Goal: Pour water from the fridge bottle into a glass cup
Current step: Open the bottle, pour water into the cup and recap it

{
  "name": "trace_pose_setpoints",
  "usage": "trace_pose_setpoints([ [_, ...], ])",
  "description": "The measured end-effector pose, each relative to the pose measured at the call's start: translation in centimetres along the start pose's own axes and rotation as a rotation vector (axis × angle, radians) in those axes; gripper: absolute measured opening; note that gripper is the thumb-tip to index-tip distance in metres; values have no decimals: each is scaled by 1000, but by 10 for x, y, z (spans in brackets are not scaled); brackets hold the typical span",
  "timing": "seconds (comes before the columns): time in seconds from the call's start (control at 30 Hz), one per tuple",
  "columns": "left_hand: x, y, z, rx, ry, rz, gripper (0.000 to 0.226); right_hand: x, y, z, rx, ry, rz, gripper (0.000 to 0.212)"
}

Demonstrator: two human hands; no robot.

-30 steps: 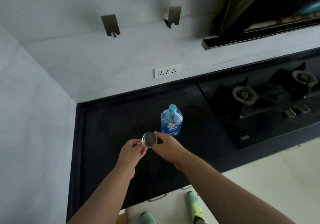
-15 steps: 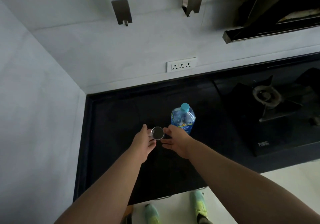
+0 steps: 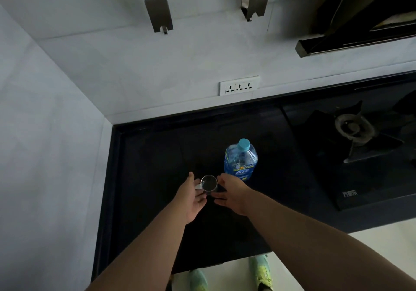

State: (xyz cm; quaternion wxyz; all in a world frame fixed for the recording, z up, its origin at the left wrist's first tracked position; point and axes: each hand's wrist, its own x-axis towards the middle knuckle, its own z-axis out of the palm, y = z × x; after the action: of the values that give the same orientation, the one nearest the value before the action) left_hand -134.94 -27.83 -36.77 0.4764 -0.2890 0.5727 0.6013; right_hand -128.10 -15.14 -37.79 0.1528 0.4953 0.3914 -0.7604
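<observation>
Seen from above, a dark tabletop (image 3: 157, 178) fills the middle of the frame, with pale walls at the left and top. Left of centre, the left hand (image 3: 191, 198) reaches in from the bottom edge, its grip loosely open, fingers fairly straight and lying against the left side of a small glass cup (image 3: 209, 182). The cup stands upright on the tabletop at the centre, its round rim facing the camera. Just to its right, the right hand (image 3: 233, 192) mirrors the left, grip open, fingertips at the cup's right side; whether they touch the glass is unclear. Just above and right of the cup stands a capped water bottle (image 3: 240, 160) with a blue label. A gas hob (image 3: 353, 130) occupies the right.
</observation>
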Motion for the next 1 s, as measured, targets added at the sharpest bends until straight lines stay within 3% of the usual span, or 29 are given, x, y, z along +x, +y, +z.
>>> trace_pose_setpoints([
  [0.1,-7,5,-8,93,43,37,58,-15,3,-13,-224,15,-34,11],
  [0.17,-18,8,-16,305,95,105,51,-21,5,-32,-368,45,-90,9],
  [0.3,-41,10,-18,776,119,479,43,-38,5,-77,-484,195,-224,12],
  [0.5,-59,22,37,1115,15,765,73,-95,-50,-86,-386,484,-764,19],
  [0.6,-50,26,70,1182,-30,783,90,-108,-80,-70,-630,472,-970,17],
  [0.67,-36,22,90,1247,-32,794,95,-104,-91,-57,-886,425,-967,33],
  [0.73,-22,16,102,1278,42,852,85,-95,-92,-48,-1068,395,-885,39],
  [0.83,-15,6,104,1254,119,941,62,-87,-77,-47,-1058,413,-861,27],
  [1.0,-14,-19,90,1270,147,1041,64,-85,-52,-58,-1039,452,-848,31],
])
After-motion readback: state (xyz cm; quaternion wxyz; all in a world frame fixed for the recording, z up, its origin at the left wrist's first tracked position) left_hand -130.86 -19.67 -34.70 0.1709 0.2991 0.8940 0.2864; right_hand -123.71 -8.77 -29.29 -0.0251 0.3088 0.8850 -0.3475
